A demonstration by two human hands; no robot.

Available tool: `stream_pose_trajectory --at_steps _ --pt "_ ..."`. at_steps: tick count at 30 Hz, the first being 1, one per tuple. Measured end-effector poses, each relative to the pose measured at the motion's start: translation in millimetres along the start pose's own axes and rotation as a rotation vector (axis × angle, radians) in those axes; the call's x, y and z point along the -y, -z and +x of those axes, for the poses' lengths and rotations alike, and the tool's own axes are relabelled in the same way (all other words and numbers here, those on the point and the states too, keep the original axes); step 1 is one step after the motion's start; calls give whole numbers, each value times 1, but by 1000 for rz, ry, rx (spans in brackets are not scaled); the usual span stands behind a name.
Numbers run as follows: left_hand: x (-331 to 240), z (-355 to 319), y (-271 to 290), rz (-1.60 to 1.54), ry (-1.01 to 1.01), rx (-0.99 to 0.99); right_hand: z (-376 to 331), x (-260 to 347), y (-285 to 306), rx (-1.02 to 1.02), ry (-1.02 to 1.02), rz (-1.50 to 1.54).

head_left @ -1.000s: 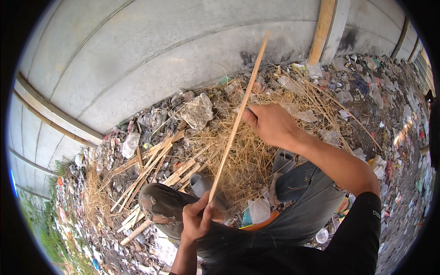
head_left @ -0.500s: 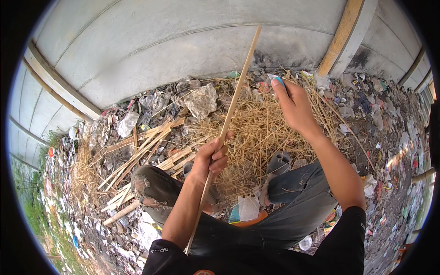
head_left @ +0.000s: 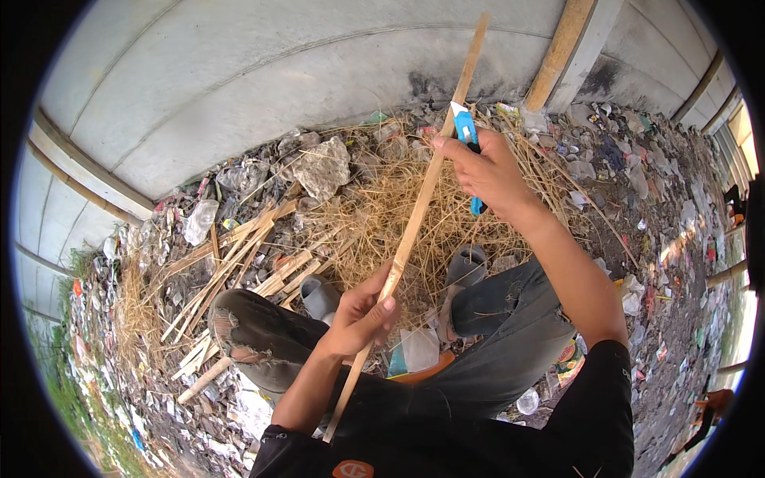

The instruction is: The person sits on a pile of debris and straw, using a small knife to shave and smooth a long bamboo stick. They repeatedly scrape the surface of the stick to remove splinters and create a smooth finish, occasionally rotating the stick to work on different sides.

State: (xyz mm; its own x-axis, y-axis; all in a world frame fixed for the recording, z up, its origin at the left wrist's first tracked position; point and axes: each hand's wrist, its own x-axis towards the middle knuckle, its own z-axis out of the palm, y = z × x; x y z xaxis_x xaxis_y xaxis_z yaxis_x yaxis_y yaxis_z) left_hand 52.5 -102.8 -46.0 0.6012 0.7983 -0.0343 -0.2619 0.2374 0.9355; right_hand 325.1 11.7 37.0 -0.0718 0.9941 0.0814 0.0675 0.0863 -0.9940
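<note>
A long, thin bamboo strip (head_left: 426,195) slants from my lap up toward the wall. My left hand (head_left: 362,317) is closed around its lower part, the thumb lying over the flat face. In my right hand (head_left: 490,171) is a blue utility knife (head_left: 464,127) with its blade out, at the upper part of the strip. The right thumb and fingertips touch the strip's edge beside the knife. Whether the blade touches the strip I cannot tell. Beneath both hands lies a heap of curly straw-coloured shavings (head_left: 422,215).
Several split bamboo strips (head_left: 231,275) lie in a pile left of my knees. A pale rock (head_left: 323,169) sits behind them, near the grey panel wall (head_left: 279,72). A wooden post (head_left: 562,56) stands at the wall. Litter covers the ground on both sides.
My right hand has moved left and brought the knife to the strip. The strip has turned to show its flat face, and my left hand has shifted lower with its thumb on top.
</note>
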Motion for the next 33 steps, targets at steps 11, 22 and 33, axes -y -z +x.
stream_pose_trajectory --at_steps 11,22,33 --pt "44 -37 11 -13 11 15 -10 3 52 -244 59 -905" --pt "56 -49 17 -28 34 -98 -43 -30 0 15 119 -1030" --pt "52 -55 15 -134 -8 -133 -37 -32 -15 94 189 -891"
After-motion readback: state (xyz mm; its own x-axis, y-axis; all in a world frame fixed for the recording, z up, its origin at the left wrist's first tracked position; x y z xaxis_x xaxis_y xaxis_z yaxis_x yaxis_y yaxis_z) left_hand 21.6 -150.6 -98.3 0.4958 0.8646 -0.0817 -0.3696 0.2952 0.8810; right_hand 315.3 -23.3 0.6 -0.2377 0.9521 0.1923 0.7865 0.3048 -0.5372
